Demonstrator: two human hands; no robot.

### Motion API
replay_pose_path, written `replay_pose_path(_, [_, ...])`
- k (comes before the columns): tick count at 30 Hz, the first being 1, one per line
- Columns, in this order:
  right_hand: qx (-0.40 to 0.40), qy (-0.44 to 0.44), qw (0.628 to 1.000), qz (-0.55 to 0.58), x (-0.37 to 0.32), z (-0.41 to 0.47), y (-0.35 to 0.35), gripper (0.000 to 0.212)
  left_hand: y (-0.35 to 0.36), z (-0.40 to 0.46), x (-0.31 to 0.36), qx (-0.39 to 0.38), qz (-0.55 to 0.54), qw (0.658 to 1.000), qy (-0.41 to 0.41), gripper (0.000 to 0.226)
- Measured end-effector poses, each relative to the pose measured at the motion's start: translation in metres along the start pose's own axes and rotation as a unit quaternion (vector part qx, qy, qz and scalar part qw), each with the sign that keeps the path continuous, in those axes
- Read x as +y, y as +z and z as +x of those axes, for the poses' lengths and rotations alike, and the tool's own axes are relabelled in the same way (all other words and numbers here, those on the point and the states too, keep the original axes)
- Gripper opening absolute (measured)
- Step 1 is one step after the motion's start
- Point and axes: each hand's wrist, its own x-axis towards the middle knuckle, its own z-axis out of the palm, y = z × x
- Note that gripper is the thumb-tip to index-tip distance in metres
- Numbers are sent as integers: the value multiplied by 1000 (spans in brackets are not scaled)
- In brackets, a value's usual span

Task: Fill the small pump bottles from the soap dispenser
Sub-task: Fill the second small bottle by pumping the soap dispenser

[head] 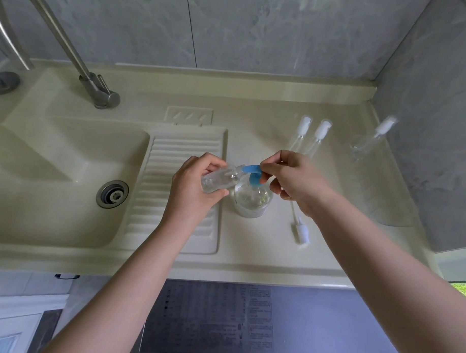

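Observation:
A clear soap dispenser [252, 202] with a blue pump head [253, 171] stands on the counter right of the ribbed drainboard. My left hand [192, 188] grips a small clear bottle [218, 179], tilted, its open mouth right at the blue spout. My right hand [292, 181] rests its fingers on the back of the pump head. Two small bottles with white pump tops [303, 126] [322, 130] stand behind my right hand. A third [370, 139] stands by the right wall. A loose white pump with its tube [300, 229] lies on the counter.
The sink basin [54, 186] with its drain [112, 193] lies to the left, a metal tap [97, 89] behind it. The drainboard [178, 190] runs under my left hand. Grey tiled walls close the back and right side. A moulded soap tray [188, 116] sits at the back.

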Motion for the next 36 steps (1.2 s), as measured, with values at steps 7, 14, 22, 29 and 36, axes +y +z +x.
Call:
replay_pose_path(7, [-11,24,999,28,-3,1,-4,8,2,-1,-7,-6,-6,1000,-4,49])
replay_pose_path(14, [3,2,1000,11,1,0,2,5,4,-2,-8,-6,-10,1000,-4,49])
replay_pose_path(22, [4,-14,1000,-8,2,0,1,5,4,-1,-5,-7,-4,1000,-14,49])
replay_pose_path(29, [-1,10,1000,23,-3,1,-2,8,3,0,-3,-11,2,1000,-10,48])
replay_pose_path(36, [2,4,1000,12,-1,1,0,7,3,2,-3,-10,-4,1000,-14,48])
